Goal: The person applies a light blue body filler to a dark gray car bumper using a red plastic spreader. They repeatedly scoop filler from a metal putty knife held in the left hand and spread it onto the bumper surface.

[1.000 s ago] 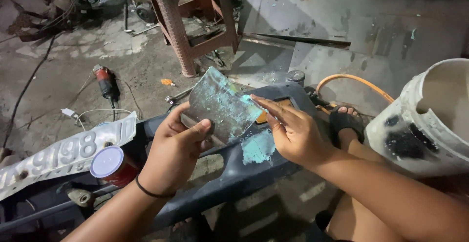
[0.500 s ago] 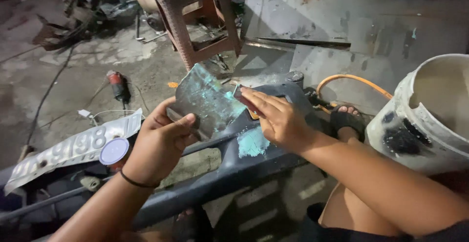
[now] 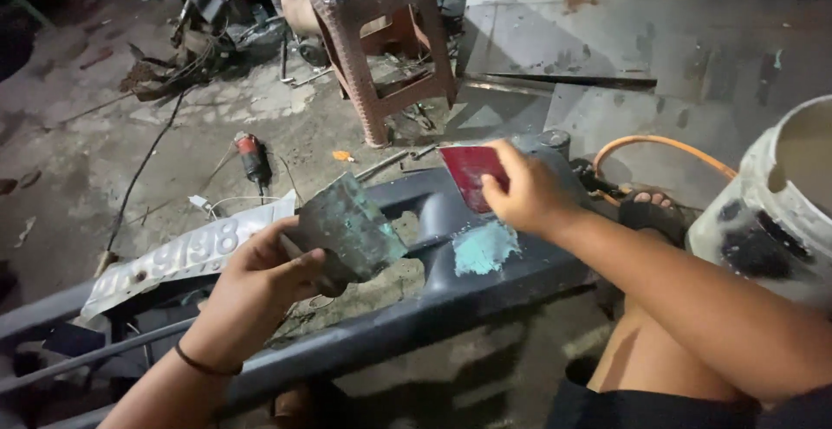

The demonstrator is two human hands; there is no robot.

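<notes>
My left hand grips a flat, dark square board smeared with pale green putty, held tilted above a dark grey body panel. My right hand pinches a small red plastic spreader over the panel's far part. Just below the spreader, a patch of pale green putty lies on the panel. The two hands are apart, with the board to the left of the spreader.
A white number plate lies at the left. A reddish plastic stool stands behind, near a red power tool with a cable. A dirty white bucket stands at the right, an orange hose beside metal sheets.
My right hand has left the putty board and moved right and up, now holding the red spreader over the panel. The left hand has lowered the board slightly.
</notes>
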